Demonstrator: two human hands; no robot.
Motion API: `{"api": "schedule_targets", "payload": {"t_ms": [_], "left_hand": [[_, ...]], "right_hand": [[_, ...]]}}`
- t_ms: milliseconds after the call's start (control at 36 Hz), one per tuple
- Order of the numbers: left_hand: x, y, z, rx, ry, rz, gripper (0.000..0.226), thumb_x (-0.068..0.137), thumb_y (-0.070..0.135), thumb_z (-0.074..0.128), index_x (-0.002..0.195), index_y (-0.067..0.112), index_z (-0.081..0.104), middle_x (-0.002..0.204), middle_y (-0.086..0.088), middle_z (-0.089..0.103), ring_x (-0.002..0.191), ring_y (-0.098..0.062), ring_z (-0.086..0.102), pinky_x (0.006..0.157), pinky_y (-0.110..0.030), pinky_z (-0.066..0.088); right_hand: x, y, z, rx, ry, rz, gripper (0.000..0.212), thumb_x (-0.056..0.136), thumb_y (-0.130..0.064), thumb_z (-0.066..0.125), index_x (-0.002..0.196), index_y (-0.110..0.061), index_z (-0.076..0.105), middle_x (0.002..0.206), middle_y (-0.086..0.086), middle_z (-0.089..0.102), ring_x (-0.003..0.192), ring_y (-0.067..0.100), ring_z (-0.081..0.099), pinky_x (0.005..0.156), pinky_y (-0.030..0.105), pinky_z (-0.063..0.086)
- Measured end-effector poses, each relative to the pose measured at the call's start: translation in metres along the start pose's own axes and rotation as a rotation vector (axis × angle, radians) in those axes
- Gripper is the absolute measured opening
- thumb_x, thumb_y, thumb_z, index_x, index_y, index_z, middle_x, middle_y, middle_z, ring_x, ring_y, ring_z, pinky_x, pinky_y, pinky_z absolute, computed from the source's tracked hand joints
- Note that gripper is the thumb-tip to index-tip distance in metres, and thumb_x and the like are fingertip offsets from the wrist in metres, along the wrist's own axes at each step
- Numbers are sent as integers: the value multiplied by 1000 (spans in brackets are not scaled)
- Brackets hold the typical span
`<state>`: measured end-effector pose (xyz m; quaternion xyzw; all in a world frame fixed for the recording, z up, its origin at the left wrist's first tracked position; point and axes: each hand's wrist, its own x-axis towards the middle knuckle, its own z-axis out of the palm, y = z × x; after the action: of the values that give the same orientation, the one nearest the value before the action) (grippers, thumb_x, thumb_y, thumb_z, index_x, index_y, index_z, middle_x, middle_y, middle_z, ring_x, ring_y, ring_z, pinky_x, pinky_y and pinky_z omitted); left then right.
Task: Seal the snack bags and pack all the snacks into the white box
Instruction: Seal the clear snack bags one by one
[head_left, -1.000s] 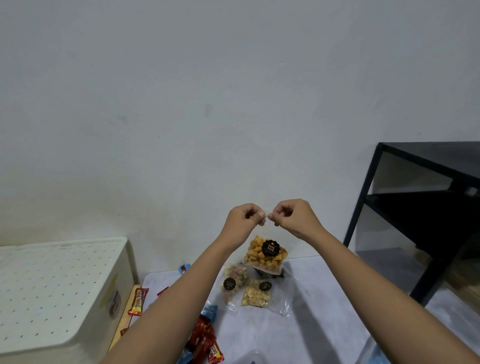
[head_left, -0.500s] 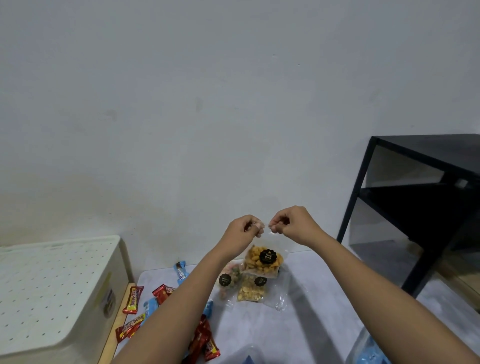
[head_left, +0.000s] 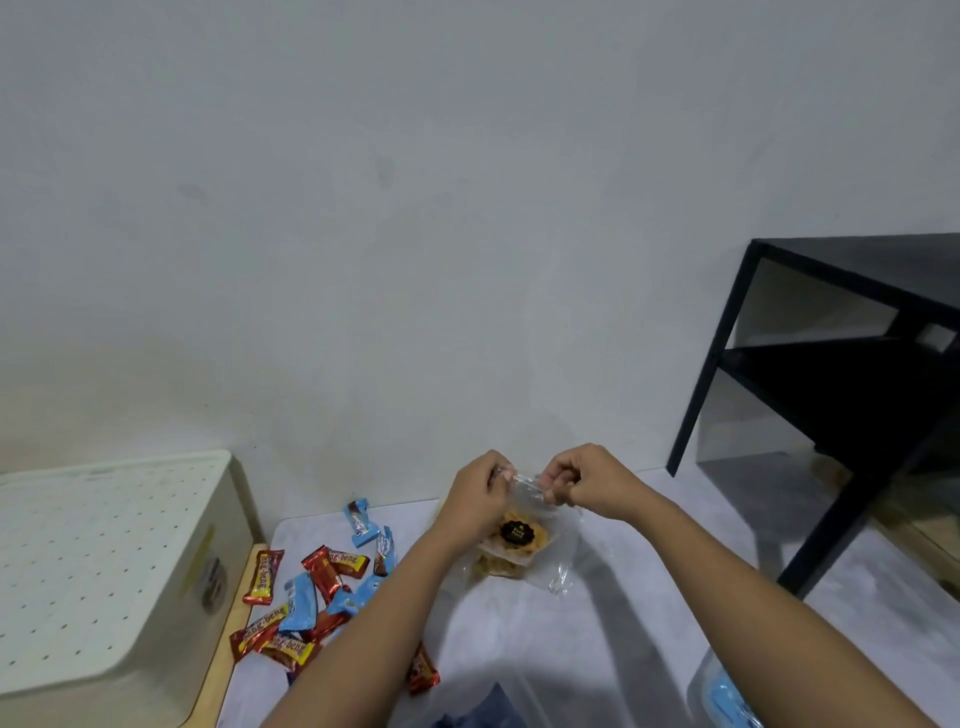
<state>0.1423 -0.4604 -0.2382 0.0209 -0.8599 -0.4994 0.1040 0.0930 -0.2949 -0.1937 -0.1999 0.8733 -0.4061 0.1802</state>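
A clear snack bag (head_left: 521, 535) of yellow crackers with a round black sticker hangs low over the grey table (head_left: 613, 623). My left hand (head_left: 475, 493) and my right hand (head_left: 582, 480) both pinch its top strip, close together. Under it lies another clear bag (head_left: 498, 566) of pale snacks, partly hidden. The white box (head_left: 98, 566) with a perforated lid stands at the left, lid shut. Several red and blue wrapped bars (head_left: 311, 597) lie scattered between the box and my left forearm.
A black metal shelf (head_left: 810, 395) stands at the right by the white wall. A wooden board edge (head_left: 228, 639) shows under the box. One red bar (head_left: 422, 670) lies near my left forearm. A clear container with blue packs (head_left: 722, 696) sits at the bottom right.
Both hands have come down with the cracker bag, closer to the table. The view has tilted down, so more wrapped bars show at the left.
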Motion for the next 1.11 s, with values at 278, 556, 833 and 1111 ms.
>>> {"api": "schedule_targets", "payload": {"t_ms": [278, 556, 833, 1111], "left_hand": [[-24, -41, 7, -27, -217, -129, 19, 91, 15, 53, 76, 26, 58, 80, 3, 59, 81, -17, 55, 79, -32, 45], [-46, -61, 25, -105, -205, -195, 17, 91, 7, 52, 81, 18, 57, 71, 6, 53, 65, -5, 49, 55, -6, 37], [-41, -64, 35, -56, -31, -156, 9, 90, 9, 53, 91, 13, 60, 92, -3, 60, 84, -12, 52, 64, -2, 37], [-55, -58, 48, -299, 194, -333, 10, 87, 10, 60, 83, 12, 52, 76, 1, 49, 70, -10, 46, 61, -12, 41]], "right_hand": [[0, 38, 34, 3, -130, 55, 32, 75, 14, 48, 76, -11, 69, 69, 2, 67, 62, 9, 58, 57, 15, 46], [-4, 63, 60, 2, -142, 97, 27, 77, 9, 49, 79, -7, 70, 73, 6, 65, 63, 8, 58, 51, 8, 44], [-1, 68, 67, 55, 6, 93, 27, 75, 6, 64, 65, -19, 64, 61, -8, 59, 56, -1, 53, 60, 12, 43], [1, 69, 74, 55, 85, 44, 12, 77, 4, 65, 78, -7, 71, 59, -7, 55, 53, -1, 47, 56, 3, 39]]}}
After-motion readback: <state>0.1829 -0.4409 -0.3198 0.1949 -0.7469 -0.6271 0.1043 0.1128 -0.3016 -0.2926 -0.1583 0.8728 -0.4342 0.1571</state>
